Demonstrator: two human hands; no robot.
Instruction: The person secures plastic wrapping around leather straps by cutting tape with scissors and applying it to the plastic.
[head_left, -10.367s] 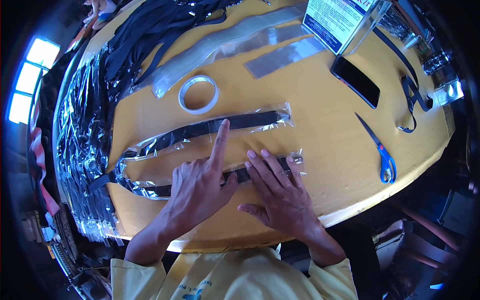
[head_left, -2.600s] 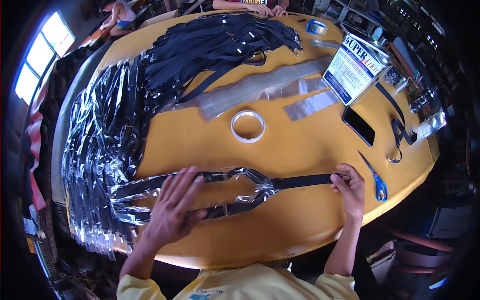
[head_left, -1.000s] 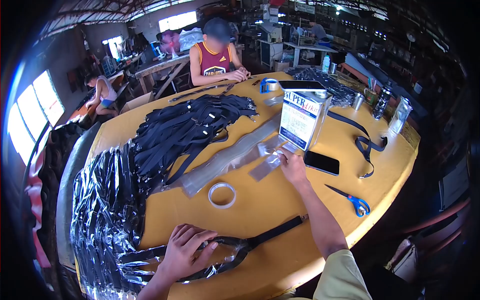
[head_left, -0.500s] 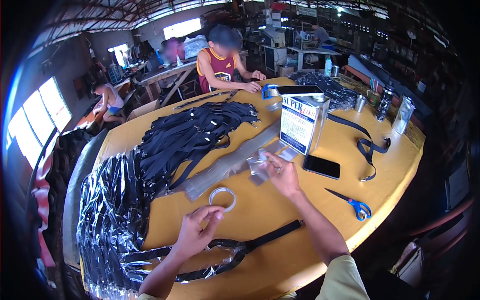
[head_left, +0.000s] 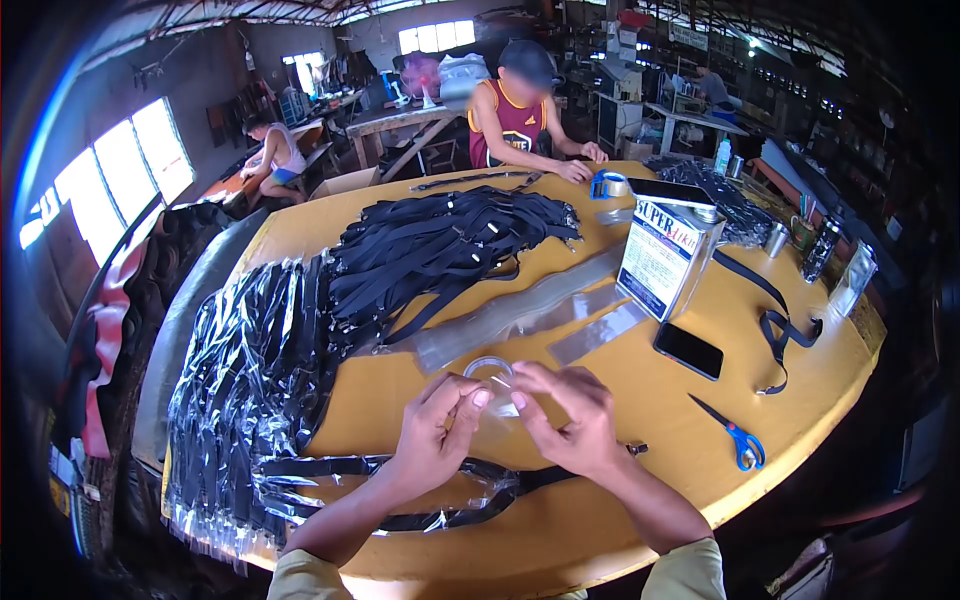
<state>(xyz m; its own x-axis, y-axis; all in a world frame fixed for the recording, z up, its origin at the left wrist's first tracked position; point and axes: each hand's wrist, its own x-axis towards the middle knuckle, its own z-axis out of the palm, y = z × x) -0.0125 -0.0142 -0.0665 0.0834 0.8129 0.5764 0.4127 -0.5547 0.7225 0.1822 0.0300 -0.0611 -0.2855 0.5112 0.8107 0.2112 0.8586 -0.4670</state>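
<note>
My left hand (head_left: pixel 440 425) is closed, thumb and fingers pinching the edge of a clear tape roll (head_left: pixel 487 364), held above the yellow table. Close beside it, my right hand (head_left: pixel 575 415) is closed at the fingertips around a small clear plastic piece (head_left: pixel 508 408); its exact shape is hard to make out. Below both hands lies a black strap in a clear plastic sleeve (head_left: pixel 440 518). Beyond them, flat clear plastic sleeves (head_left: pixel 600 333) lie beside a long stack of clear sleeves (head_left: pixel 470 330).
Black straps (head_left: pixel 450 240) are heaped at the back left, and wrapped straps (head_left: pixel 245 400) cover the left side. To the right are a metal can (head_left: pixel 665 260), a phone (head_left: pixel 688 350), blue-handled scissors (head_left: pixel 742 445) and a loose strap (head_left: pixel 775 320). A person (head_left: pixel 515 115) sits across the table.
My right hand has drawn back from the clear sleeves with the plastic piece and come beside my left. The tape roll has been moved between both hands. The view has shifted slightly left.
</note>
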